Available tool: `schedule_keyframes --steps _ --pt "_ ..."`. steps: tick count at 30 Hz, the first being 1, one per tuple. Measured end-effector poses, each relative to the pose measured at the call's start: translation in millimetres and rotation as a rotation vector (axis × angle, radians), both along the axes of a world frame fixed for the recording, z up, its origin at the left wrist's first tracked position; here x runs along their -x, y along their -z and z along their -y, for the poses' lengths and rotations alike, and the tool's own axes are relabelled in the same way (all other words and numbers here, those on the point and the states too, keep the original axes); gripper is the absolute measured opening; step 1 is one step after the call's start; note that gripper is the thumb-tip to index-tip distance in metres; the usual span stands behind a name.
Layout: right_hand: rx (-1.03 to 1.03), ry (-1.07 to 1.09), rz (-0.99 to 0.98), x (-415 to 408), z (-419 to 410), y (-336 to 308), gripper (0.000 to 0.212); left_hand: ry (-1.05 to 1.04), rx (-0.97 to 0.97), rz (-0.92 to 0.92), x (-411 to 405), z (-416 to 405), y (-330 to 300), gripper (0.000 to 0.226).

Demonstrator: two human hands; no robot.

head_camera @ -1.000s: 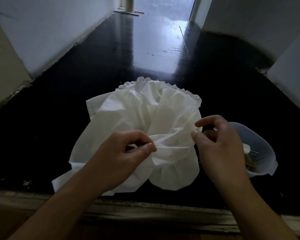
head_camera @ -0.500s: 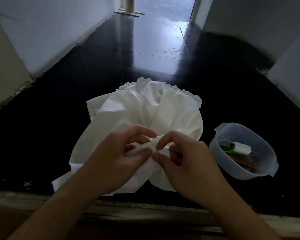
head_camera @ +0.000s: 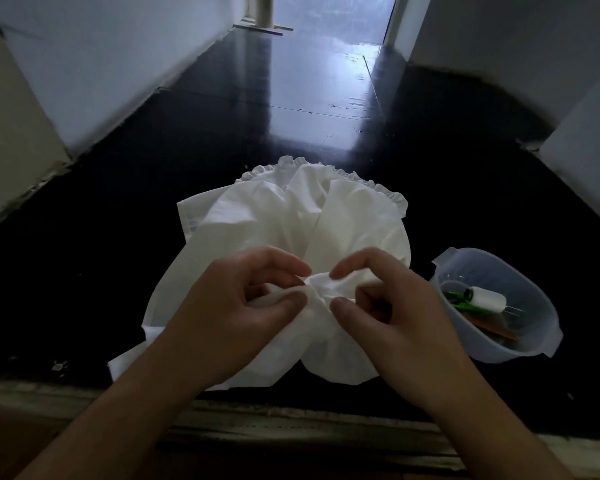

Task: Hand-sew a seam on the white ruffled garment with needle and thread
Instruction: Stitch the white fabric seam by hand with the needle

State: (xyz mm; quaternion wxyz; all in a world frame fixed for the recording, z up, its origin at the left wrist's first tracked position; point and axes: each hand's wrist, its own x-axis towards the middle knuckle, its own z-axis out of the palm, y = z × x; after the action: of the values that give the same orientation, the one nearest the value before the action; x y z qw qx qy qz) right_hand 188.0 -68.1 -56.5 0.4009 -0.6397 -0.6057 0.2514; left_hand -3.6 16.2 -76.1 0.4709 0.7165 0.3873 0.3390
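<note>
The white ruffled garment (head_camera: 291,223) lies bunched on the black floor, its frilled edge at the far side. My left hand (head_camera: 236,313) pinches a raised fold of the cloth between thumb and forefinger. My right hand (head_camera: 385,306) meets it from the right, thumb and forefinger curled round the same fold. The needle and thread are too small to make out between the fingers.
A clear plastic bowl (head_camera: 541,344) stands on the floor at the right, holding a white thread spool (head_camera: 487,299), something green and an orange item. A worn wooden ledge (head_camera: 291,424) runs along the near edge. White walls flank the dark floor.
My right hand came in from the right, uncovering the bowl, and now grips the fold beside my left hand. The left hand has kept its pinch.
</note>
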Motion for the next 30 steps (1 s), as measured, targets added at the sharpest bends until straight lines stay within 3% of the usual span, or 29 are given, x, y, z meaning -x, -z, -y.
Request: schedule_keyframes --steps 3,8,10,16,22,30 --pt "0.055 -0.099 -0.051 6 -1 -1 0.026 0.05 -0.018 -0.008 -1 2 -1 0.022" --pt "0.103 -0.073 0.079 5 -8 9 0.005 0.037 -0.076 -0.069 0 2 -1 0.022" --pt "0.108 -0.037 0.066 3 -9 11 0.013 0.024 -0.082 -0.095 2 2 -1 0.022" --pt "0.143 0.004 -0.102 -1 -9 9 0.012 0.059 -0.006 -0.17 2 1 -2 0.006" --pt "0.217 0.009 -0.364 -6 -12 9 0.009 0.093 0.102 -0.099 4 -2 -4 0.009" --pt "0.211 0.028 -0.474 -9 -14 10 0.014 0.071 0.082 -0.089 5 -1 -5 0.009"
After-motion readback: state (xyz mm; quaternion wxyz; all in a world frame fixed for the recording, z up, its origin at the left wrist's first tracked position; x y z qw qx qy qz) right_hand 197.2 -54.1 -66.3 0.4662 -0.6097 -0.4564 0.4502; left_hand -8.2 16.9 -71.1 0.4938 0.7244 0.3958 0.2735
